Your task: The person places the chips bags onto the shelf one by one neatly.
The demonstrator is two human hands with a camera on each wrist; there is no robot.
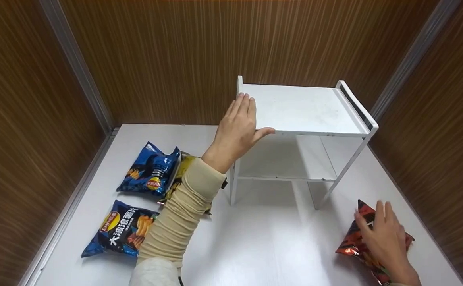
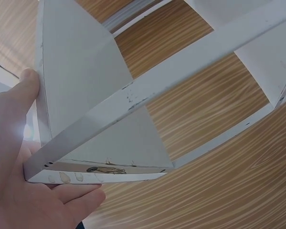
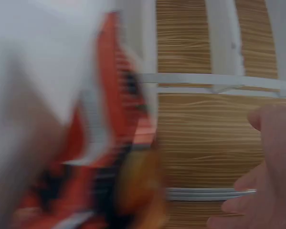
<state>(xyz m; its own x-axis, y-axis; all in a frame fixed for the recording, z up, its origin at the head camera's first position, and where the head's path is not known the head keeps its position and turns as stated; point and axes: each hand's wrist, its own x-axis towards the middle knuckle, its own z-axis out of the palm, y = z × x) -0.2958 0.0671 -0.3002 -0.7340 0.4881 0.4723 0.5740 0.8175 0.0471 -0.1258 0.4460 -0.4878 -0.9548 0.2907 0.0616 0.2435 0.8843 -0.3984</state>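
A small white two-tier shelf (image 1: 299, 108) stands on the white table. My left hand (image 1: 237, 129) rests on its left side with straight fingers along the side rail and the thumb stretched across the front edge. The left wrist view shows that hand (image 2: 26, 186) bracing the shelf's corner, thumb and fingers on either side of it. At the right, my right hand (image 1: 386, 238) hovers over a red chip bag (image 1: 352, 240), fingers extended. Blurred in the right wrist view, the bag (image 3: 109, 143) shows a gap from the spread fingers (image 3: 248, 181).
Left of the shelf lie two blue chip bags (image 1: 148, 171) (image 1: 122, 230) and a yellow-green chip bag (image 1: 184, 171), partly hidden by the left sleeve (image 1: 184, 210). Wood-grain panels (image 1: 156, 59) wall the table in at the back and both sides.
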